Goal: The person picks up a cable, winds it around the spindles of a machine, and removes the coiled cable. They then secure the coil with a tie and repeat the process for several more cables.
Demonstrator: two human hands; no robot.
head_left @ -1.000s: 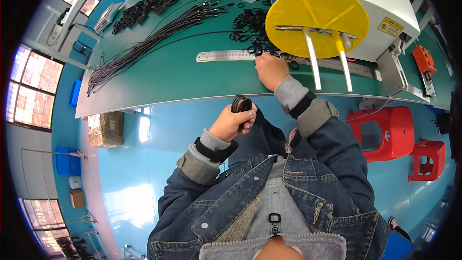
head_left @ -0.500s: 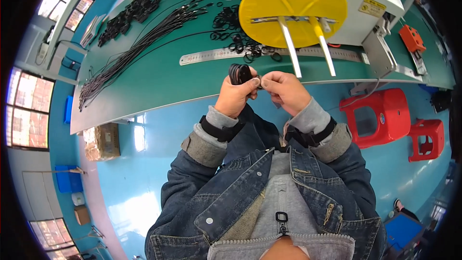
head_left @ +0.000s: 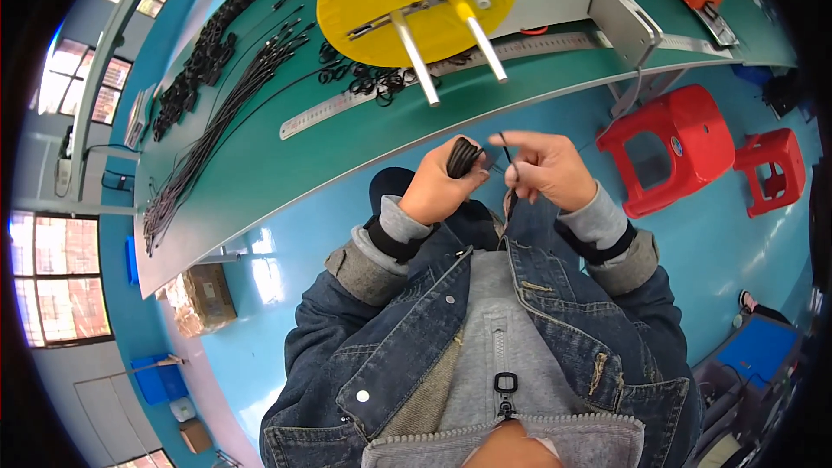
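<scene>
Left hand: mid-frame, wrapped round black cable coil; snug grip should keep turns even.
Right hand: right of centre, thumb and fingers on thin black strand; best held lightly, untwisted.
Gap: hands close, not touching; strand-coil join unclear.
Green bench: upper left; keep coil off its edge.

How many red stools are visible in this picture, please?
2. The first red stool is to the right of the right hand; the second red stool, looking smaller, is further right. More could be hidden under the table.
</scene>
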